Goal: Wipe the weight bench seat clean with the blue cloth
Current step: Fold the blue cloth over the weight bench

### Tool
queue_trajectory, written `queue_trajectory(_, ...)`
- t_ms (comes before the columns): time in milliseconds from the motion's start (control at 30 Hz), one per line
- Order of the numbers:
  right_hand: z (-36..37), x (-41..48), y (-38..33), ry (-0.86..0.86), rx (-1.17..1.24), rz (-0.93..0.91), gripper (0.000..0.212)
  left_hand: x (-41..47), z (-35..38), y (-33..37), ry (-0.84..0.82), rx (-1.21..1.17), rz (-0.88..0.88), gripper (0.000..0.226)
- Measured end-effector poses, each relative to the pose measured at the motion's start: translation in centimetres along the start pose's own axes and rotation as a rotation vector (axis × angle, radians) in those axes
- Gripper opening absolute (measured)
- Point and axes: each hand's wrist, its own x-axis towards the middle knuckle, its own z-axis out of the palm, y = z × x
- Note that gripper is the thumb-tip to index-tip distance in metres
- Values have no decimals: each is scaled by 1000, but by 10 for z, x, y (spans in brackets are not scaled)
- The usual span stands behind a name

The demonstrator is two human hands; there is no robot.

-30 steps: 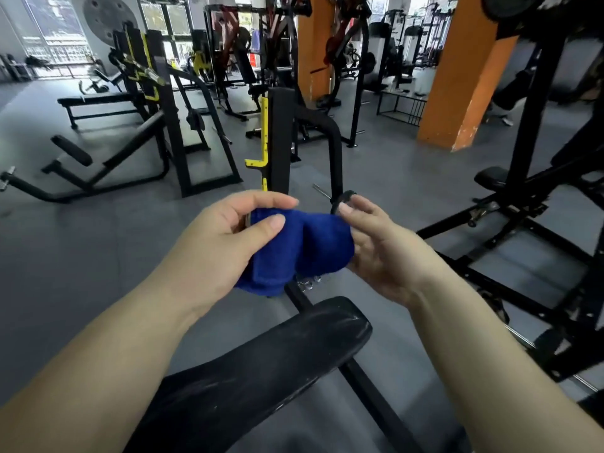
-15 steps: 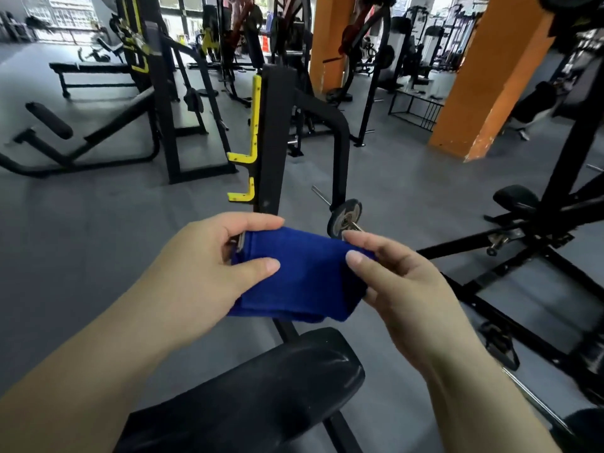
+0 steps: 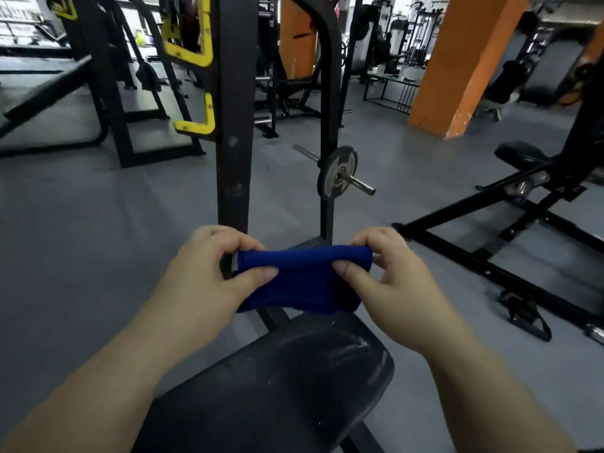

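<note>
Both grips clamp the blue cloth (image 3: 304, 281), left hand (image 3: 210, 277) and right hand (image 3: 397, 284) at opposite ends, its long axis running left-right.

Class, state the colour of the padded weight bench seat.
The padded weight bench seat is black with pale smears; head view.

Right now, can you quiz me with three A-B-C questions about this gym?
1. Where is the blue cloth? A on the floor; B held up by the bench seat's end; C draped on the rack.
2. What colour is the big pillar? A green; B white; C orange.
3. What are the left hand and right hand doing? A pinching the cloth; B lying flat; C pushing the seat.
Answers: B, both hands hold it up there; C, plainly orange; A, thumbs and fingers clamp its ends.
</note>
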Motion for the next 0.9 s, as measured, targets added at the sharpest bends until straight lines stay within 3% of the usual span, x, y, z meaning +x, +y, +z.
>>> queue_trajectory(133, 38, -15, 60, -44, 279, 104, 6, -10, 52, -51, -175, -429, -78, 11)
queue_trajectory(300, 69, -33, 104, -56, 592, 246, 20, -22, 101, -97, -254, -696, -200, 21)
queue_trajectory(400, 82, -37, 109, -94, 935, 405, 22, -24, 121, -109, -203, -663, -273, 18)
queue_trajectory(500, 93, -38, 116, -82, 1216, 551, 28, -30, 144, -112, -76, -310, -139, 15)
queue_trajectory(567, 99, -41, 127, -81, 1306, 578, 36, -40, 157, -109, -78, -316, -64, 14)
queue_trajectory(700, 110, -57, 151, -88, 1159, 534, 38, -60, 182, -115, -266, -601, -168, 47)
queue_trajectory(767, 115, -70, 157, -131, 1023, 510, 37, -66, 186, -118, -355, -791, -335, 58)
queue_trajectory(900, 128, -89, 156, -134, 825, 488, 28, -77, 193, -119, -449, -1141, -585, 45)
